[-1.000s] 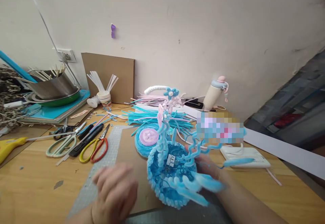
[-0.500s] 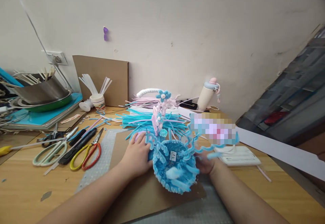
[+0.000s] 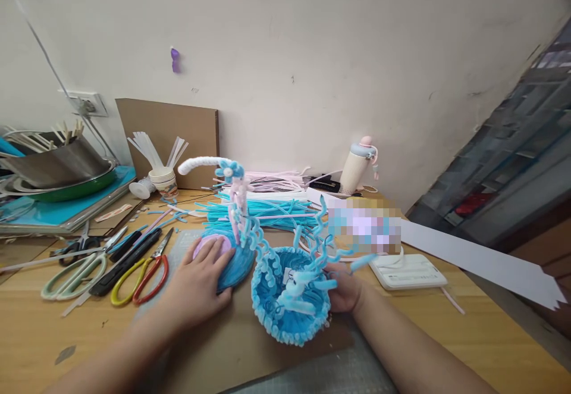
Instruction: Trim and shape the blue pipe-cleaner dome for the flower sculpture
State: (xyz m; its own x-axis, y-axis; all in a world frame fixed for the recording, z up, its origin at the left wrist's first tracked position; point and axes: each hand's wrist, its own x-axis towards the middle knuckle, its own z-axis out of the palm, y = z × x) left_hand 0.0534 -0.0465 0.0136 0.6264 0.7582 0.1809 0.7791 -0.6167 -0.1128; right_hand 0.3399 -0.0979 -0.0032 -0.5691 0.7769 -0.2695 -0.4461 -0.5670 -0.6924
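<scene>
A blue pipe-cleaner basket with curly blue stems stands tilted on a brown cardboard sheet. My right hand grips its right side from behind, fingers wrapped on it. My left hand lies with fingers stretched on a round blue disc with a pink centre. A white curved handle with a blue flower rises above the disc, joined to the basket by a twisted stem.
A heap of blue and pink pipe cleaners lies behind. Several scissors and cutters lie to the left, near a paper cup and a steel pan. A white bottle and a white flat case sit to the right.
My left hand went from near my body onto the blue disc and slid it left. The basket shifted left with the handle, and its loose blue loops settled.
</scene>
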